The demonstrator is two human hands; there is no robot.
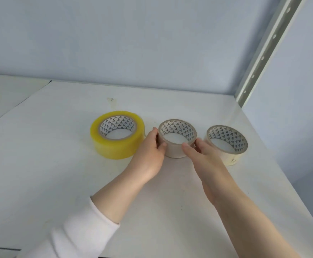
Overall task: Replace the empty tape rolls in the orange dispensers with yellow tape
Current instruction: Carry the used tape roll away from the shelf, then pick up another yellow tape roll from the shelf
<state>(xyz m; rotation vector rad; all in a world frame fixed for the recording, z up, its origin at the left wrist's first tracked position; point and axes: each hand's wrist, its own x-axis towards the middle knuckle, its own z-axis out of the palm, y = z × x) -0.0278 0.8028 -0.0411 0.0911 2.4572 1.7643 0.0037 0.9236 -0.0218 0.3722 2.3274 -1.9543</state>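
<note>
Three rolls lie flat in a row on a white shelf (pixel 58 174). At the left is a thick yellow tape roll (pixel 114 148). In the middle is an empty cardboard core (pixel 174 150) with a triangle-patterned inside. My left hand (pixel 150 155) grips its left side and my right hand (pixel 206 159) grips its right side, thumbs on the near wall. A second near-empty pale core (pixel 230 158) rests at the right, just behind my right hand. No orange dispenser is in view.
A pale blue wall rises behind the shelf. A perforated metal upright (pixel 263 53) runs up at the back right corner. The shelf's right edge slants down toward the lower right. A seam in the shelf surface shows at the far left.
</note>
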